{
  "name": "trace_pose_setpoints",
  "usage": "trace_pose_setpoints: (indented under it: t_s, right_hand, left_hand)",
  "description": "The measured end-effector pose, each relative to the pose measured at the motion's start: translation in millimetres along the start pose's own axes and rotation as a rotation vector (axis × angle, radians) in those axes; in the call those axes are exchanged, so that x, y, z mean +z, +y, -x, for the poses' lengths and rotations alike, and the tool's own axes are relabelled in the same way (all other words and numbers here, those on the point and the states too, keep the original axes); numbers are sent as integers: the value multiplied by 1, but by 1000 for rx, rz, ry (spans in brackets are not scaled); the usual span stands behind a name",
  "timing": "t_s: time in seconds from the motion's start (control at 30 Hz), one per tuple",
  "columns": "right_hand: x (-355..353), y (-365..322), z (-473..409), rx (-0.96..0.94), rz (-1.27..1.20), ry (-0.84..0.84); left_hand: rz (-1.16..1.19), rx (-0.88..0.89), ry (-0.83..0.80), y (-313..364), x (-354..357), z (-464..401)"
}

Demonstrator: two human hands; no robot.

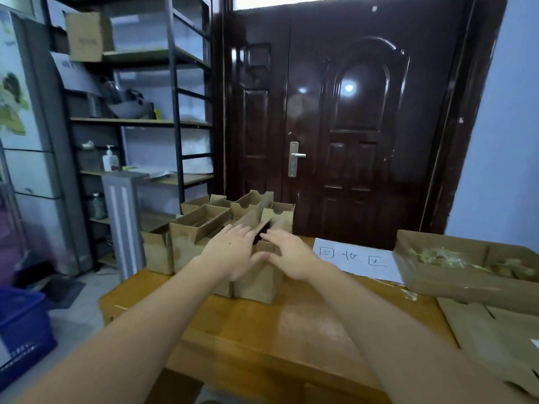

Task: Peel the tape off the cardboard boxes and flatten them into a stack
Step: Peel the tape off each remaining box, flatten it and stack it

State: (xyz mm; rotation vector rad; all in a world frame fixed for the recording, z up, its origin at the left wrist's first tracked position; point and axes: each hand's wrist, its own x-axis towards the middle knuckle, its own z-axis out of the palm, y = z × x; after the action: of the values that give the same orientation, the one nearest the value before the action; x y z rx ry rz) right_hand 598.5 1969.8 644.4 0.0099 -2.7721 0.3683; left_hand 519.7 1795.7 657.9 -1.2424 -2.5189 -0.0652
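Two bare forearms reach forward over the wooden table (291,325). Both the left hand (230,252) and the right hand (291,255) are spread with fingers straight, gripping nothing, thumbs nearly touching above the nearest cardboard box (256,281). More open cardboard boxes (204,220) cluster just beyond the fingertips. Right of the right hand lies a handwritten paper sign (355,260), then a shallow carton of peeled tape (455,266) and flattened cardboard (493,339).
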Motion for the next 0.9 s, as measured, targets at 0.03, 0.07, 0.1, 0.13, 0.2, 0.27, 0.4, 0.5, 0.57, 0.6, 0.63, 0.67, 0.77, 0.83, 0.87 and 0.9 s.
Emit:
trace_pose_setpoints:
  t_s: [0.03, 0.07, 0.1, 0.13, 0.2, 0.27, 0.4, 0.5, 0.57, 0.6, 0.63, 0.67, 0.77, 0.83, 0.87, 0.9]
  right_hand:
    - [4, -2, 0, -7, -15, 42]
    - [7, -3, 1, -11, -29, 82]
    - [8, -3, 3, -17, -42, 108]
    - [9, -2, 7, -23, -50, 118]
    - [4, 2, 18, -39, -45, 108]
    - [-5, 10, 33, -49, -38, 97]
    - [-29, 30, 70, -6, -25, 78]
    - [-46, 52, 100, 46, 12, 86]
    - [-56, 67, 120, 88, 17, 97]
    - [-60, 74, 131, 111, 24, 99]
    - [-65, 82, 141, 135, 41, 99]
    - [-69, 90, 151, 159, 64, 96]
    - [-82, 107, 178, 250, 83, 101]
    - [-89, 112, 190, 308, 8, 122]
    - [-91, 114, 193, 331, -43, 130]
    - [-94, 114, 195, 345, -95, 140]
  left_hand:
    - [4, 0, -1, -2, 3, 1]
    - [9, 5, -2, -3, 6, 2]
    - [18, 13, -2, -3, 9, 1]
    - [29, 23, 4, -2, 10, 0]
    - [62, 40, 25, 0, 12, -3]
    - [122, 43, 28, 5, 12, -6]
    - [302, 86, -2, 30, 16, -11]
    - [396, 151, -13, 66, 20, -16]
    - [462, 188, -20, 92, 19, -20]
    - [495, 209, -21, 107, 19, -23]
    - [524, 233, -23, 121, 19, -25]
    - [547, 253, -25, 135, 19, -28]
    - [543, 284, -11, 168, 22, -37]
    - [487, 305, 33, 179, 21, -44]
    - [473, 320, 48, 181, 20, -48]
    - [467, 342, 61, 183, 18, -52]
